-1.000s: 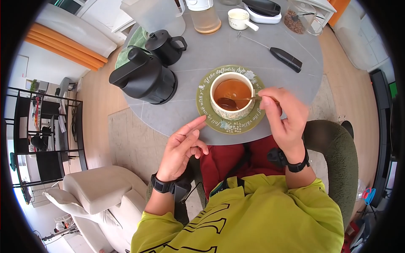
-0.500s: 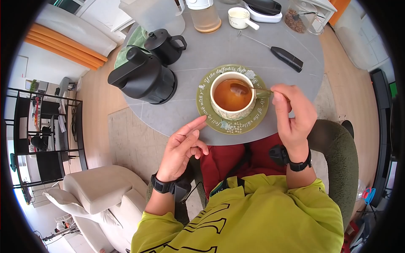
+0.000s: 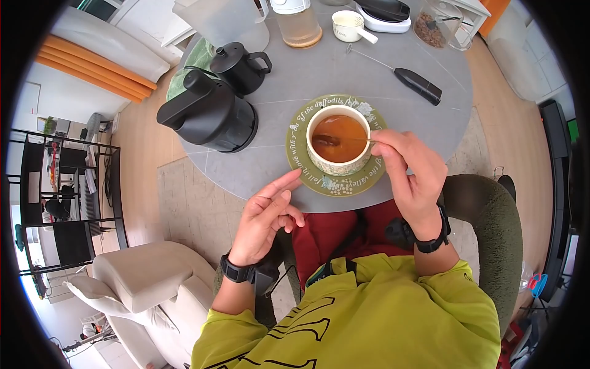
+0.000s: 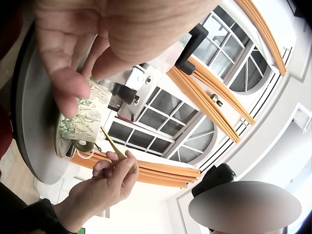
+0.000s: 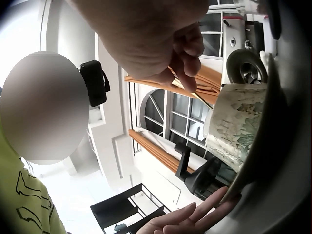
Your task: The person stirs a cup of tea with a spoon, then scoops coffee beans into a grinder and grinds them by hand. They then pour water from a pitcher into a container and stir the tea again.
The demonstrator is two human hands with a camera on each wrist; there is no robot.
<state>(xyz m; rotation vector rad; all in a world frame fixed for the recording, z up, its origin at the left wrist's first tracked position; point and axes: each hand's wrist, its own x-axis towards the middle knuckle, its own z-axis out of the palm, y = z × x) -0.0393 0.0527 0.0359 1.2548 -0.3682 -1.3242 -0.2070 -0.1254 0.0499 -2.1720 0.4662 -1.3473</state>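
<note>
A floral cup (image 3: 338, 166) of brown liquid (image 3: 348, 130) stands on a green lettered saucer (image 3: 335, 187). My right hand (image 3: 416, 175) pinches the handle of a gold-coloured spoon (image 5: 202, 101) above the cup's right rim. The spoon's bowl dips into the liquid on the left side, partly under the surface. At the saucer's lower left edge, my left hand (image 3: 264, 216) rests its extended index and middle fingertips on the rim, the other fingers loosely bent. The cup's green ring handle (image 5: 235, 66) shows below the right hand in the right wrist view.
Left of the saucer stand a large black kettle-like vessel (image 3: 212, 117) and a smaller black pot (image 3: 238, 67) near a green cloth (image 3: 200, 58). A milk frother (image 3: 418, 86) lies at the right. A small handled cup (image 3: 348, 27) and a jar (image 3: 433, 27) stand at the back.
My right hand drew back to the right, lifting the spoon's bowl toward the cup's upper right, then returned left and lowered it into the liquid. My left hand stayed still.
</note>
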